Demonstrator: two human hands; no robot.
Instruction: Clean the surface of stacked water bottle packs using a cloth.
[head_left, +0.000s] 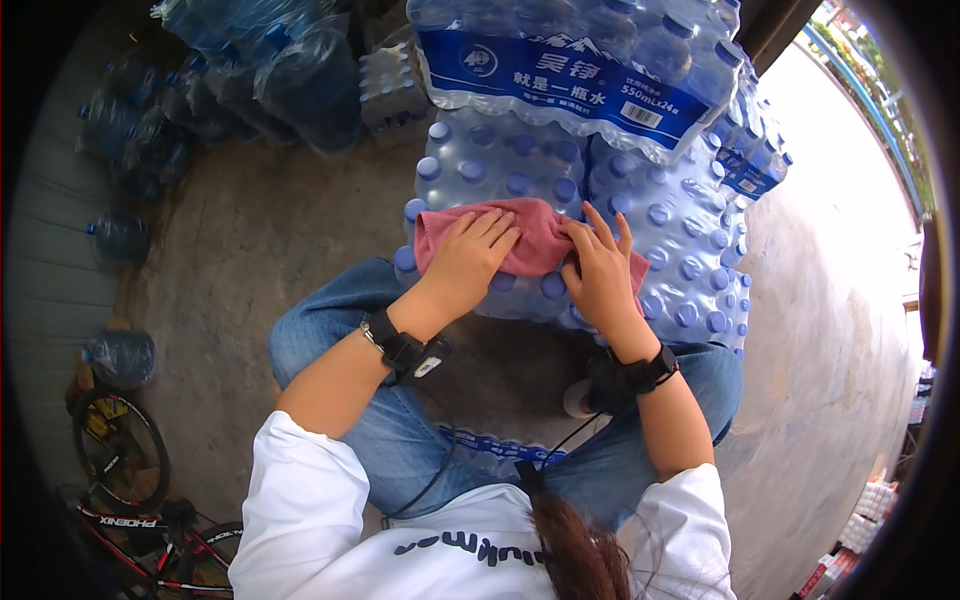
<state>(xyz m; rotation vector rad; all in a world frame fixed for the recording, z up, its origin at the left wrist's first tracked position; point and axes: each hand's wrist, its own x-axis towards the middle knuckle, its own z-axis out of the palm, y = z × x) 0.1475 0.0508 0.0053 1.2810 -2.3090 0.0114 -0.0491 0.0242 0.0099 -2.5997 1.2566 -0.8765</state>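
A pink cloth (532, 251) lies rumpled on a shrink-wrapped pack of water bottles (480, 150) with blue caps. My left hand (469, 259) rests palm down on the left part of this cloth, fingers stretched forward. At its right part, my right hand (604, 270) pinches a fold between thumb and bent fingers, while the other fingers point up and away. Some of the cloth hangs out past the right hand, over the gap towards a neighbouring bottle pack (675, 255). Bottle caps under the cloth are hidden.
Another bottle pack with a blue printed band (555, 67) sits on top at the far side. Large bagged water jugs (307, 82) stand far left, more jugs (120, 360) along the wall. A bicycle (124, 517) is at lower left. Bottles (502, 450) show beneath me.
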